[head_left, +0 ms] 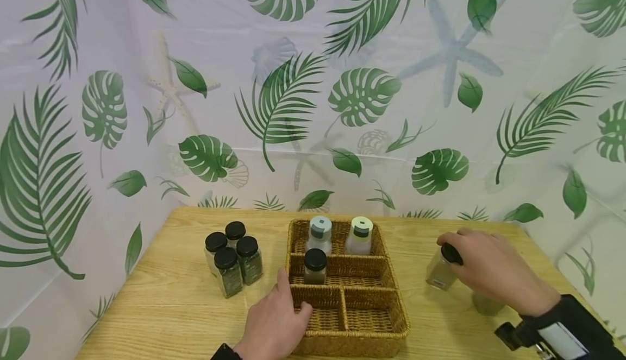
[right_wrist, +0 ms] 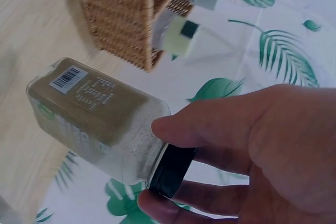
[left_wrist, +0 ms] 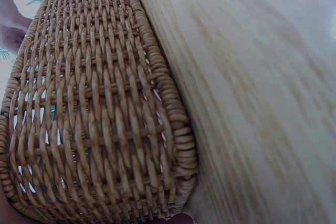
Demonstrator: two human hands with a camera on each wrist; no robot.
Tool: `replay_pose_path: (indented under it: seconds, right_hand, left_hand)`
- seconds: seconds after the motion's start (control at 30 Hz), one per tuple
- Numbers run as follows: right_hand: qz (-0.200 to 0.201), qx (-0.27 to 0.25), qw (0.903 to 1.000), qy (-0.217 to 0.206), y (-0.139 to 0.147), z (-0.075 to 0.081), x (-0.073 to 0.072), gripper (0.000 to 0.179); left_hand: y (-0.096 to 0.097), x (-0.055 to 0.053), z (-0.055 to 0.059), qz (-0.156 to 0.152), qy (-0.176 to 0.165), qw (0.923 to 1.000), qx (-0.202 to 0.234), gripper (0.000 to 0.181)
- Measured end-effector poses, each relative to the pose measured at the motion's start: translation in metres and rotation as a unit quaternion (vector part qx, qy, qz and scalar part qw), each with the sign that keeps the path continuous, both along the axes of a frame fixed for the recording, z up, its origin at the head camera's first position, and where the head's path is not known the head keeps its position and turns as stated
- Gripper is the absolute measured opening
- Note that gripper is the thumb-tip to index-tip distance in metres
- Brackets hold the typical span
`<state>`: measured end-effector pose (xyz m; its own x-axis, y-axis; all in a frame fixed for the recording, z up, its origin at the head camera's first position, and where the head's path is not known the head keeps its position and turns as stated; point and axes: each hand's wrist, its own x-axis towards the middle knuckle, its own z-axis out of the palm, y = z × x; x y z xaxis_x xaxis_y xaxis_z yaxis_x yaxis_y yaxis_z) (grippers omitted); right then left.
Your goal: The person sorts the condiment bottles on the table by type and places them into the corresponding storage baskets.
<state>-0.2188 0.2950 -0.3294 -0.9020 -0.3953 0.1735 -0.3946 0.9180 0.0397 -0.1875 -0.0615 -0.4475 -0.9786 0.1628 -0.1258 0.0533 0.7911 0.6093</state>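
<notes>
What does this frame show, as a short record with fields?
left hand: rests on the wicker basket's front-left corner
right hand: fingers grip a spice jar by its black cap, right of the basket
in basket: two light-capped bottles at the back, one black-capped jar in the middle row
left of basket: four black-capped jars on the wooden table

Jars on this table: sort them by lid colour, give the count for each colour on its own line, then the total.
Black lids: 6, four in the cluster left of the basket, one in the basket, one in the right hand
Grey lid: 1
Pale green lid: 1
Total: 8 jars
</notes>
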Motion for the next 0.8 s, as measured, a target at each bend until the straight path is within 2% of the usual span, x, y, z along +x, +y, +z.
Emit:
replay_pose_path:
  seconds: [0.2, 0.4, 0.8]
  right_hand:
    - [0.033, 0.0, 0.9991, 0.027, -0.015, 0.014, 0.003, 0.035]
    - [0.039, 0.018, 0.9986, 0.031, -0.031, 0.026, 0.008, 0.035]
    - [0.072, 0.024, 0.9956, 0.055, -0.059, 0.037, 0.013, 0.033]
  left_hand:
    - [0.0, 0.0, 0.002, 0.003, 0.002, 1.0, -0.003, 0.084]
    - [0.0, 0.0, 0.002, 0.004, -0.002, 1.0, 0.001, 0.084]
    - [0.0, 0.0, 0.0, 0.002, 0.003, 1.0, -0.001, 0.084]
